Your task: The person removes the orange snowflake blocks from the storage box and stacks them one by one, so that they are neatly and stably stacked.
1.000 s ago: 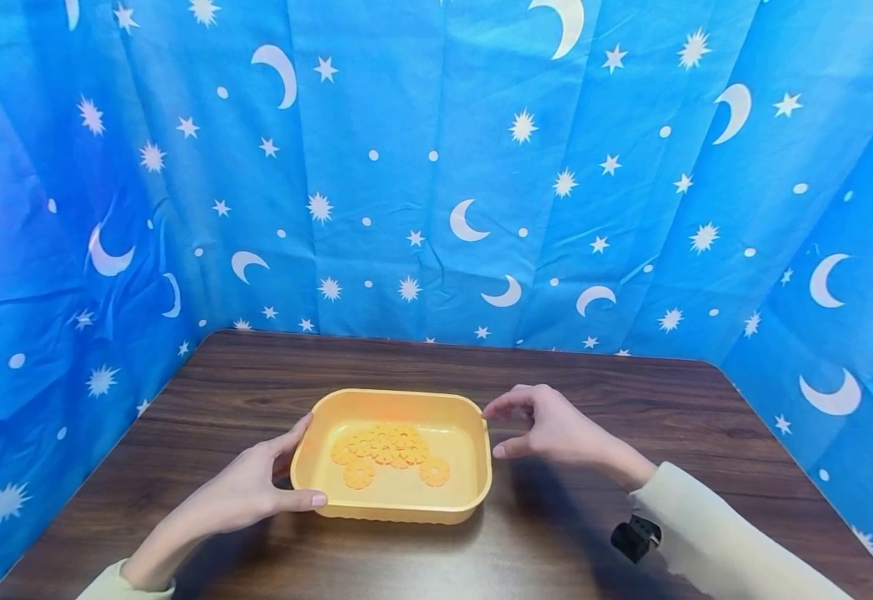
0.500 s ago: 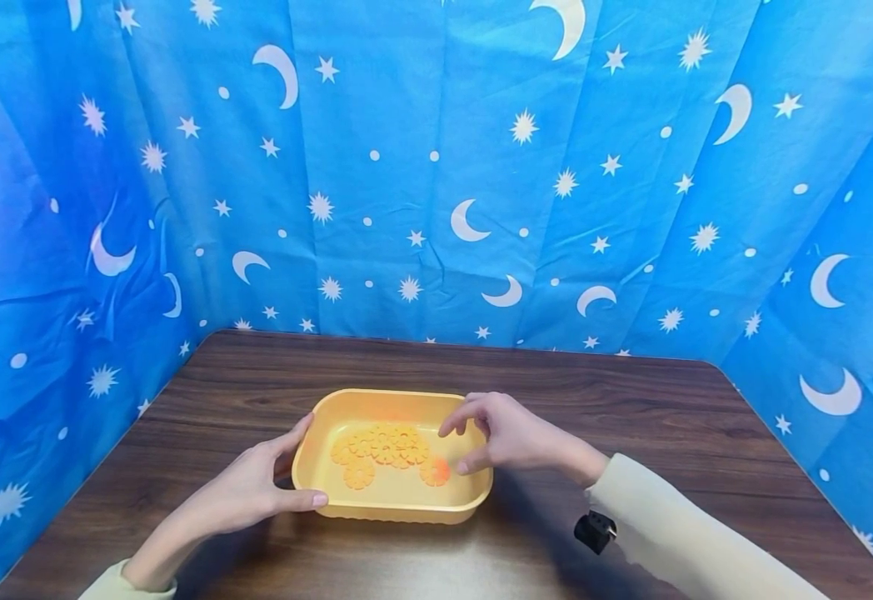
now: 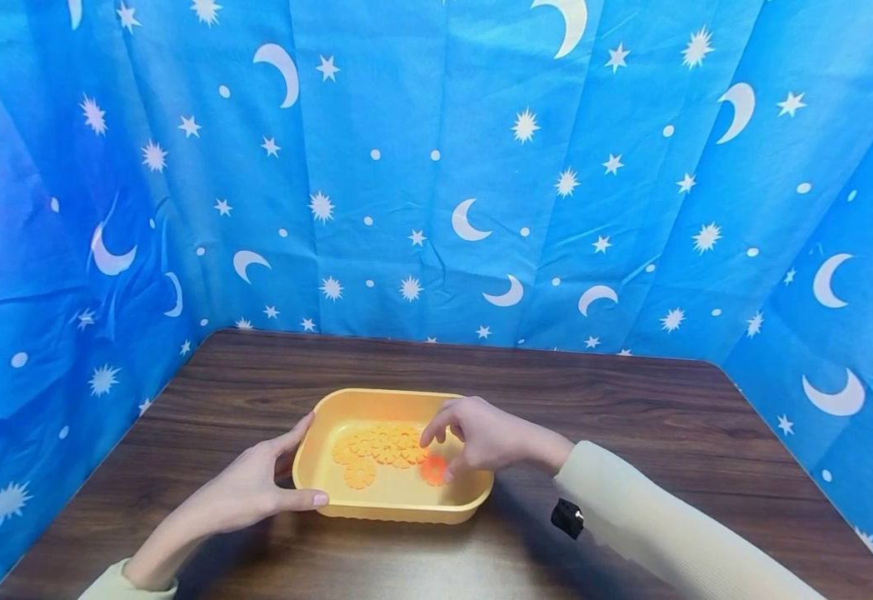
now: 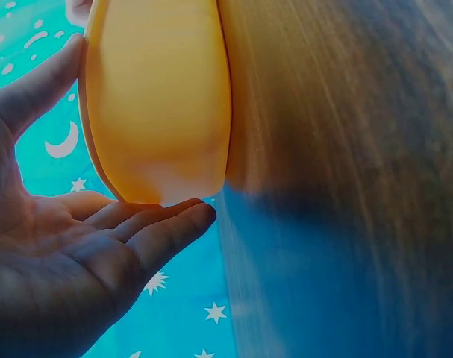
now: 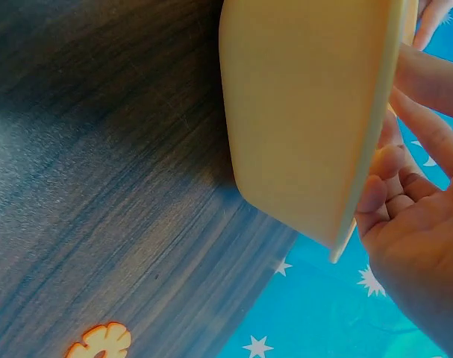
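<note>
A yellow plastic basin (image 3: 399, 497) stands on the table, with several flat orange flower-shaped discs with notched edges (image 3: 380, 446) inside, mostly overlapping toward the back. My left hand (image 3: 249, 483) grips the basin's left end, thumb on the near rim and fingers along the far side. In the left wrist view, thumb and fingers (image 4: 170, 227) span the basin's outer wall (image 4: 163, 89). Over the basin's right rim reaches my right hand (image 3: 481, 437), fingers bent loosely. Its thumb tip overlaps a brighter orange-red disc (image 3: 432, 471) lying apart from the cluster. The right wrist view hides the fingertips behind the wall.
Dark wood-grain table (image 3: 256, 375) surrounds the basin. One more flower-shaped disc (image 5: 103, 343) shows at the bottom of the right wrist view. A blue curtain (image 3: 406, 183) with moons and stars hangs behind and at both sides. A black device (image 3: 567, 517) is under the right sleeve.
My right hand has moved left from outside the basin's right rim to over the lone disc inside, which now looks redder. The left hand and basin stay where they were.
</note>
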The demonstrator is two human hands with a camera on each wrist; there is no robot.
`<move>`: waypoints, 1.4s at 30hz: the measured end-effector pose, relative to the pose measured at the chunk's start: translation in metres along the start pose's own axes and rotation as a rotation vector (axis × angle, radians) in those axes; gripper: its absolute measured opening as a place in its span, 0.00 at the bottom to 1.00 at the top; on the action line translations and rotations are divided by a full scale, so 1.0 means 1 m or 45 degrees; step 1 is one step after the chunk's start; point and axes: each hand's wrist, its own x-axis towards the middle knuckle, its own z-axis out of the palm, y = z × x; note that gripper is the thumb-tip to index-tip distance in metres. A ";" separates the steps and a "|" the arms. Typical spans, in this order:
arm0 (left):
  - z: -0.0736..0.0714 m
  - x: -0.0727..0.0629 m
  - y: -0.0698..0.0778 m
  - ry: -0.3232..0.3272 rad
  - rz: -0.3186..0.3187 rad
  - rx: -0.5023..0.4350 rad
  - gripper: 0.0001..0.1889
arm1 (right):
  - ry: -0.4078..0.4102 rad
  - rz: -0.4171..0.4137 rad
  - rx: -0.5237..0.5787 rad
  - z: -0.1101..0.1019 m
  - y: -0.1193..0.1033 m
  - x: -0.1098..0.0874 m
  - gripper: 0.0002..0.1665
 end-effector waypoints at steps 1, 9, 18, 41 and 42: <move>0.000 0.000 0.000 -0.002 0.003 0.003 0.61 | -0.011 0.002 -0.003 0.000 0.000 0.001 0.24; -0.001 0.000 0.000 -0.001 0.011 0.011 0.61 | -0.103 0.064 -0.043 0.001 0.004 0.010 0.23; -0.001 0.000 0.000 -0.001 -0.013 -0.003 0.61 | -0.166 0.058 -0.069 0.002 0.006 0.022 0.22; -0.001 0.000 0.002 -0.010 -0.006 0.000 0.61 | -0.133 0.090 -0.183 0.024 0.003 0.036 0.19; -0.002 0.000 0.002 -0.009 -0.006 0.001 0.61 | -0.125 0.079 -0.186 0.025 0.002 0.037 0.20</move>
